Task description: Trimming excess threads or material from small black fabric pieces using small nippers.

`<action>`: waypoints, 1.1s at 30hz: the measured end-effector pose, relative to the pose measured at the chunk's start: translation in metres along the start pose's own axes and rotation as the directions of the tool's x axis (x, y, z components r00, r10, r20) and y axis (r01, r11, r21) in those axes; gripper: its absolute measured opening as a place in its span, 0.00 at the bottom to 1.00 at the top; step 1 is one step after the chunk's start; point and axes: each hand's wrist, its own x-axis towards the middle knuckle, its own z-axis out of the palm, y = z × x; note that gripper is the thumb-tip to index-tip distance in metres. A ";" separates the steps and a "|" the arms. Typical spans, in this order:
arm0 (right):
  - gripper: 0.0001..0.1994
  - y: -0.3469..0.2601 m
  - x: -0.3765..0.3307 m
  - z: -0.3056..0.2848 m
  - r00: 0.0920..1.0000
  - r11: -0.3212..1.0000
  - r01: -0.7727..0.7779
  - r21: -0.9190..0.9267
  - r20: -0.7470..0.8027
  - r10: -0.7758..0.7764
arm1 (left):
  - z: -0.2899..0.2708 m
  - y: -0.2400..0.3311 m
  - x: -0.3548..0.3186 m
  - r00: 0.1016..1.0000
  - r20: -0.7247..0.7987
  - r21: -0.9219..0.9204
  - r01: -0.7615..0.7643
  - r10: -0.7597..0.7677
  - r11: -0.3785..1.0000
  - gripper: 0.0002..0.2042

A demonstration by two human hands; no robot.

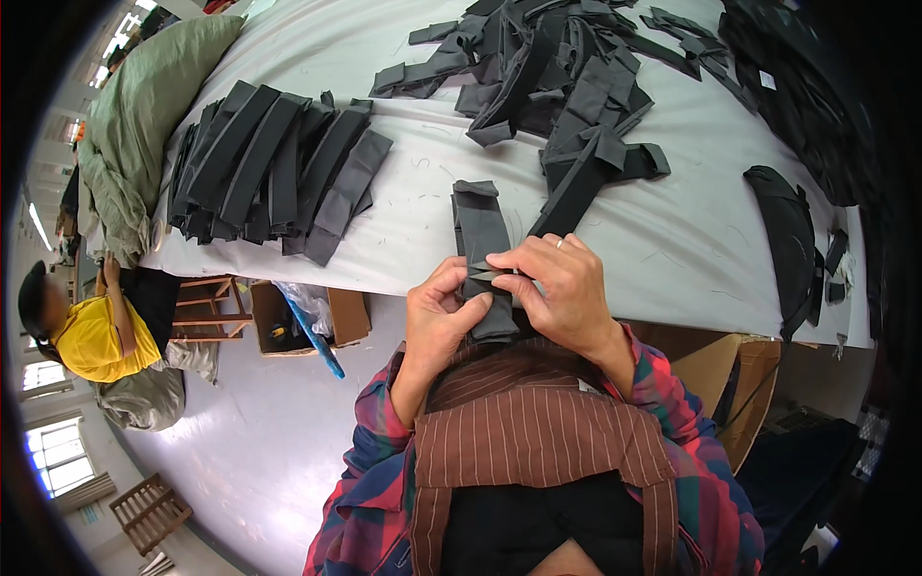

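A dark grey fabric strip (483, 226) lies over the table's near edge in front of me, its lower end hanging toward my apron. My left hand (444, 309) is closed on the strip's left side, with thumb and fingers pinching the cloth. From above, my right hand (562, 288) grips thread snips (488, 275); only their small, pointed metal blades show, lying across the strip and pointing left. The snips' handles are hidden in the palm. Just beyond the right hand, another dark strip (567, 197) reaches down from the heap.
A row of stacked dark strips (259, 168) lies left on the white table (413, 230); a loose heap (547, 67) lies at the back. Black fabric pieces (780, 226) sit right. A person in yellow (106, 331) stands left, near an open cardboard box (348, 315).
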 end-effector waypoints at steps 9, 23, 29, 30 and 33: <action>0.07 0.008 -0.001 -0.002 0.998 0.993 -0.059 0.106 -0.020 0.061 | -0.001 0.002 -0.002 0.999 0.038 0.036 -0.013 0.011 0.999 0.10; 0.16 -0.001 0.008 -0.012 0.965 0.913 -0.260 0.315 0.106 0.238 | 0.001 0.003 -0.004 0.971 0.082 0.279 -0.240 0.226 0.930 0.11; 0.17 0.009 -0.001 0.009 0.851 0.439 -0.498 0.748 0.324 0.413 | 0.009 0.014 -0.007 0.917 0.226 0.680 -0.390 0.329 0.621 0.14; 0.17 0.009 -0.002 0.007 0.851 0.438 -0.499 0.748 0.326 0.412 | 0.008 0.013 -0.008 0.925 0.240 0.701 -0.375 0.295 0.607 0.14; 0.16 0.007 -0.003 0.009 0.751 0.133 -0.527 0.840 0.386 0.536 | 0.005 0.007 -0.008 0.902 0.270 0.562 -0.433 0.338 0.705 0.20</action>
